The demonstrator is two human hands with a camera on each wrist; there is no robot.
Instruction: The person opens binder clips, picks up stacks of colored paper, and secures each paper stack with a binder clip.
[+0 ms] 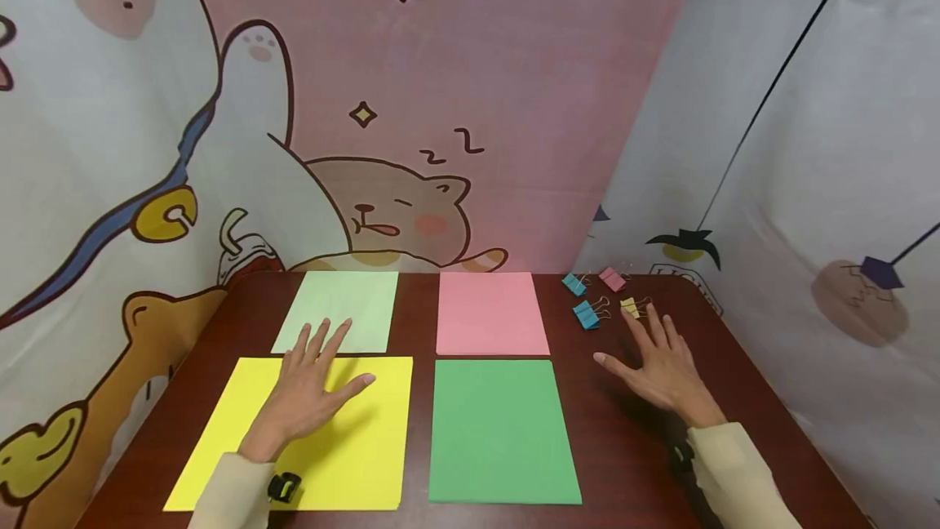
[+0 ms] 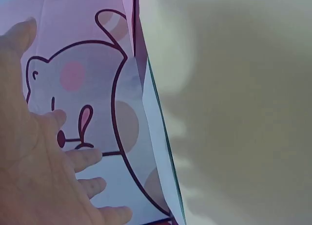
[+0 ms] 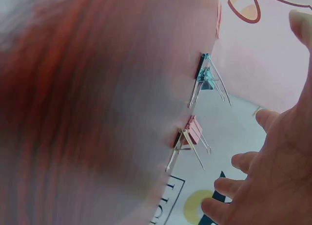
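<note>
My left hand (image 1: pixel 303 394) hovers with spread fingers over the yellow paper (image 1: pixel 367 447), its fingertips overlapping the light green paper (image 1: pixel 352 308) behind. In the left wrist view that hand (image 2: pixel 44 152) holds nothing. On the right side of the table, my right hand (image 1: pixel 667 366) is also spread and empty. Its fingertips come close to a yellow binder clip (image 1: pixel 630 308). Two blue binder clips, one nearer (image 1: pixel 587 315) and one farther (image 1: pixel 574 284), lie beside a pink binder clip (image 1: pixel 612 279). The right wrist view shows the pink clip (image 3: pixel 193 130) past the fingers.
A pink paper (image 1: pixel 492 313) and a green paper (image 1: pixel 503 431) lie at the middle of the dark brown table (image 1: pixel 609 447). Cartoon-printed cloth (image 1: pixel 514 104) hangs behind the table and along both sides. A small black device (image 1: pixel 284 486) sits at the left wrist.
</note>
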